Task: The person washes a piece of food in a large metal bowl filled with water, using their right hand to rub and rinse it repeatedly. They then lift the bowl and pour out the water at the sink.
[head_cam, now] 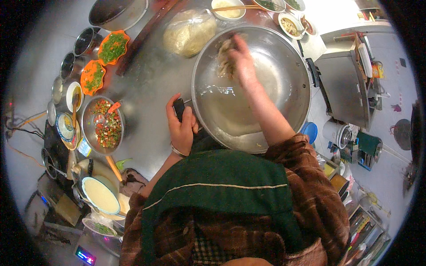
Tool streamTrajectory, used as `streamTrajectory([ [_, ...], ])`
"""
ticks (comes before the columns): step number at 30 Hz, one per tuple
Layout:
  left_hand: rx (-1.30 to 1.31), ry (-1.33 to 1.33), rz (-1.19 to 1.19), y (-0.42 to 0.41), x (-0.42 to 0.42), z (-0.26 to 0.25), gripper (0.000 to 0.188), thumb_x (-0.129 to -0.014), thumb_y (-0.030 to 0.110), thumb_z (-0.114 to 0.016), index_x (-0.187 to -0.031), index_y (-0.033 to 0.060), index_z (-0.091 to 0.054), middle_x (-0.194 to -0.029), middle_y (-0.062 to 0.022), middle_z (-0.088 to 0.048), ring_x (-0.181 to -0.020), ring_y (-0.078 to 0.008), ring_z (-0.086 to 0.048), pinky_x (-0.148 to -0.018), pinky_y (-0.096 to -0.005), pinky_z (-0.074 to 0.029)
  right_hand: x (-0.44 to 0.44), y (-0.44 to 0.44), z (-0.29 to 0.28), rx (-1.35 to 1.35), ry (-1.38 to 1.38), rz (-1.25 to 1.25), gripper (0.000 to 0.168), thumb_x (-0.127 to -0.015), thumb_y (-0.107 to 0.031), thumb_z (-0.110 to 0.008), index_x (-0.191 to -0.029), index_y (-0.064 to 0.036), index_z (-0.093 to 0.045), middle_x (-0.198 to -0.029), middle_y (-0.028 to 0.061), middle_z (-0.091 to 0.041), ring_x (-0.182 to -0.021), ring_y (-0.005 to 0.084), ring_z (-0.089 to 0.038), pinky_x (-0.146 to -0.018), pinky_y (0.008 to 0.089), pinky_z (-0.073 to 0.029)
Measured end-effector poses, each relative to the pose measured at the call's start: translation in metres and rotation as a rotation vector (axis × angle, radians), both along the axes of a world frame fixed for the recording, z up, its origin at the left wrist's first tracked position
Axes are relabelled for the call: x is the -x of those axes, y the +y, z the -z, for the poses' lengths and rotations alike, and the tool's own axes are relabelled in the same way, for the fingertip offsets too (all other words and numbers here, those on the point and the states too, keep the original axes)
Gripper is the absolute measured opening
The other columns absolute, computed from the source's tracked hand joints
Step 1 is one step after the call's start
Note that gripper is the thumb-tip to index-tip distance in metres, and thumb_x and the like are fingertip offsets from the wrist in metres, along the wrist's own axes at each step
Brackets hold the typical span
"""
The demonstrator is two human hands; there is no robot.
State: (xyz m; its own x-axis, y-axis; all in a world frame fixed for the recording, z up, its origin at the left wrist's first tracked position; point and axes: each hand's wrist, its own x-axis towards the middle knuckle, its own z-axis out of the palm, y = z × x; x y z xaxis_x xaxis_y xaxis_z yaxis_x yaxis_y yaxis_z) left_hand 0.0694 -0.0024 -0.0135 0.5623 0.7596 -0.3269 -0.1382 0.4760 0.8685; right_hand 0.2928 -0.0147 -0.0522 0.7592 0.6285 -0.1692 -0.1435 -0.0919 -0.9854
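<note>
A large metal wok (213,109) with a little cloudy liquid in it lies before me, tilted towards me. My right hand (243,61) is inside it, blurred, on a tan, fibrous scrubber or wad (226,63) against the far left part of its inner wall; the wad's exact kind is unclear. My left hand (182,124) is around the black handle (179,109) at the wok's left side. A clear plastic bag (189,33) of pale noodle-like or doughy food touches or nearly touches the wok's far left rim.
On the left stand orange dishes (113,47) of chopped greens, a metal bowl (121,133) of chopped vegetables and several metal pots. Bowls (228,9) with food and chopsticks line the far edge. A metal cabinet (344,86) is at the right.
</note>
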Motion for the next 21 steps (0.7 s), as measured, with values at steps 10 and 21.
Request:
streamTrajectory([
  [10,-0.038,0.045,0.004,-0.001,0.0,-0.001,0.033,-0.087,0.013,-0.043,-0.119,0.0135,-0.034,-0.056,0.0034,-0.035,-0.044,-0.0031,-0.029,-0.038,-0.0176,-0.024,0.012,-0.02,0.026,0.523,-1.228,-0.406,0.06,-0.075,-0.021,-0.054,-0.126,-0.002,-0.03,-0.131,0.0185,-0.029,-0.122,0.0305,-0.027,-0.099,0.0388,-0.025],
  [21,0.01,-0.001,0.005,0.002,0.001,0.003,0.036,-0.086,0.009,-0.043,-0.12,0.0111,-0.031,-0.057,0.0021,-0.037,-0.045,-0.0041,-0.032,-0.039,-0.0187,-0.03,-0.062,-0.104,0.003,1.022,-1.456,-0.284,0.057,-0.077,-0.035,-0.052,-0.119,0.002,-0.039,-0.127,0.0127,-0.034,-0.119,0.0264,-0.03,-0.096,0.0404,-0.028],
])
